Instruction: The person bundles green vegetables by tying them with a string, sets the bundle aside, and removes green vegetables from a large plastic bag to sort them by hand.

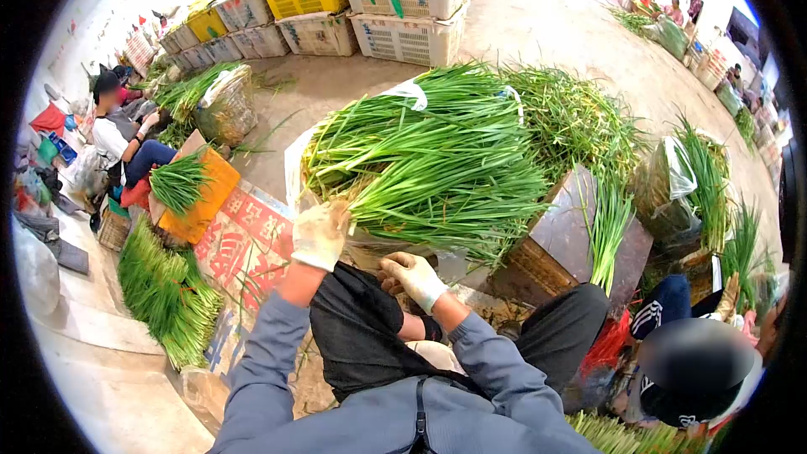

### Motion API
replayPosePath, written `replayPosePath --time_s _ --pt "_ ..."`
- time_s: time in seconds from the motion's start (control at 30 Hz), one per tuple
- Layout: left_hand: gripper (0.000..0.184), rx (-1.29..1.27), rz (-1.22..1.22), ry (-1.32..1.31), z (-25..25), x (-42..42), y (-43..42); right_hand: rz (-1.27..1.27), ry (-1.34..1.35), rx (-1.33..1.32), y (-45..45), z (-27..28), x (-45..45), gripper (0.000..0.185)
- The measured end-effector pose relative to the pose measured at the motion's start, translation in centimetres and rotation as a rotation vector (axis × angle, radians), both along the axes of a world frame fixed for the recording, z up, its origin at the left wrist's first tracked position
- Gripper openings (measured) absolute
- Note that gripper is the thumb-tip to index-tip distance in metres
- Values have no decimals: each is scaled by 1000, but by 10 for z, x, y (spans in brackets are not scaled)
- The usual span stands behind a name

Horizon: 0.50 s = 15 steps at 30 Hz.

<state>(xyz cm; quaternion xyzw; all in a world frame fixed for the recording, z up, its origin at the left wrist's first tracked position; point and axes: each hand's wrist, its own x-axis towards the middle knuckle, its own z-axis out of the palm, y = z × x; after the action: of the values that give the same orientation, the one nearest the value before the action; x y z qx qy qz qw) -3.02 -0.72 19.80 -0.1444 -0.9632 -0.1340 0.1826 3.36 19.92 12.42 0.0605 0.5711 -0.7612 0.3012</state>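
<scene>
A big heap of long green chives (437, 151) lies in front of my knees, in a white plastic wrapping. My left hand (321, 234), in a whitish work glove, is closed at the pale stalk ends on the heap's near left edge. My right hand (414, 279), gloved too, hangs over my lap just below the heap, its fingers curled in. What it holds, if anything, is hidden. To the right, a small bunch of chives (607, 235) rests on a dark board (561, 240).
Bundled chives (164, 294) lie on the floor to my left, beside a red-lettered board (244, 240). Stacked crates (403, 38) line the back. A person (126, 130) sits at left with chives on an orange board (206, 202); another person (698, 361) sits close at right.
</scene>
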Motion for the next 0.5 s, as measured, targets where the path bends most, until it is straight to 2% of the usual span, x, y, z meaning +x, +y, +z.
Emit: replayPosePath --time_s 0.03,0.1,0.17,0.23,0.3,0.37,0.5 --pt "26 4 2 -3 1 8 4 -14 13 -64 0 4 0 37" --pt "15 262 -68 166 4 25 21 -31 28 -129 -2 16 -5 38" --pt "21 412 -2 14 -8 43 34 -194 -104 -287 -5 27 -14 38" --pt "24 553 122 -127 -11 59 50 -221 -117 -232 -3 14 -22 35" --pt "25 575 143 -178 -25 64 50 -245 -70 -230 3 1 -22 32" --pt "25 488 186 -171 -32 74 50 -241 -113 -196 11 -4 -15 24" --pt "33 636 207 -425 -39 80 48 -299 -118 -182 19 -7 -2 21"
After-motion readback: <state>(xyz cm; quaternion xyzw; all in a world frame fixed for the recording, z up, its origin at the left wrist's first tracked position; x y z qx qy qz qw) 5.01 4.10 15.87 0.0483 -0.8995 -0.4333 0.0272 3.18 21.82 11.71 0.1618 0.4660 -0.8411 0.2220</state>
